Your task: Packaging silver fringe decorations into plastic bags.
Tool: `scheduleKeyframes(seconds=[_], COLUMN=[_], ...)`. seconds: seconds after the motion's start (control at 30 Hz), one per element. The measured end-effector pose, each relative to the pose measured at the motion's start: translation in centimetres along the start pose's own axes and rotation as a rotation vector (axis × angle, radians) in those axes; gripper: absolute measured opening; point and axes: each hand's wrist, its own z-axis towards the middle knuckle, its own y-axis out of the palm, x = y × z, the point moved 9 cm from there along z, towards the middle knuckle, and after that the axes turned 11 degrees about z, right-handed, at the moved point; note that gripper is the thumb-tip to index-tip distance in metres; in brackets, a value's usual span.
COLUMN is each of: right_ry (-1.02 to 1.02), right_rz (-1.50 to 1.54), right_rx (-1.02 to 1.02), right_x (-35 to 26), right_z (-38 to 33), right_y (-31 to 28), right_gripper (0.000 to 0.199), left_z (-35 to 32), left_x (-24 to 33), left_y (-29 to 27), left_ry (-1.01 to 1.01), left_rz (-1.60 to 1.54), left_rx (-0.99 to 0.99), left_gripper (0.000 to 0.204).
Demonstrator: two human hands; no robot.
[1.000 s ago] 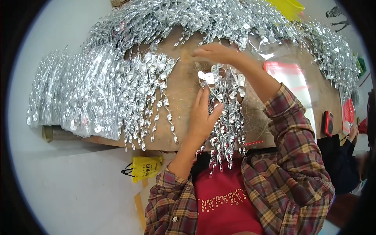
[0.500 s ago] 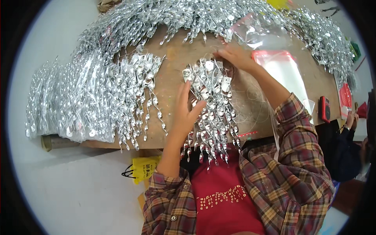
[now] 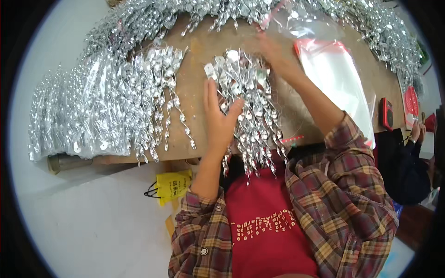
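A bundle of shiny silver spiral strips (image 3: 250, 106) lies on the brown table (image 3: 199, 55), its ends hanging over the near edge. My left hand (image 3: 219, 121) lies flat on the bundle's left side, thumb across the strips. My right hand (image 3: 274, 52) reaches to the bundle's far end, fingers at the strip tops, beside a clear plastic bag (image 3: 301, 21). Whether the right hand grips the strips or the bag cannot be told.
Heaps of silver spirals (image 3: 92, 106) cover the table's left and far side. A stack of clear bags with red strip (image 3: 338, 78) lies at right, a red and black device (image 3: 386, 113) beyond it. A yellow bag (image 3: 172, 185) hangs below. Another person (image 3: 417, 153) sits at right.
The bundle has come down from in front of me onto the table. My left hand has settled flat on it and my right hand has moved to its far end.
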Motion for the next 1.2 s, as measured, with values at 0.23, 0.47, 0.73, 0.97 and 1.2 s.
scheduleKeyframes(seconds=[0.23, 0.47, 0.73, 0.97, 1.2], right_ry=[0.304, 0.147, 0.049, 0.13, 0.168], right_rz=[0.182, 0.212, 0.014, 0.311, 0.236], right_rx=[0.247, 0.392, 0.357, 0.431, 0.334], right_x=[-5.3, -7.4, -8.7, -8.8, -8.6], right_z=[-11.7, -9.3, -11.6, -11.3, -12.7], right_y=[1.7, 4.8, 5.3, 4.3, 4.1], right_gripper=[0.054, 0.059, 0.052, 0.046, 0.048], left_z=[-3.4, -3.3, -3.3, -1.9, -3.1], left_x=[-0.6, 3.2, 2.1, 1.3, 0.1], left_y=[0.2, 2.0, 1.9, 1.7, 1.0], left_ry=[0.221, 0.206, 0.18, 0.102, 0.092], left_rz=[-0.071, 0.073, 0.007, -0.212, -0.201], left_rx=[-0.122, -0.01, 0.004, 0.003, -0.097], left_gripper=[0.074, 0.078, 0.069, 0.067, 0.068])
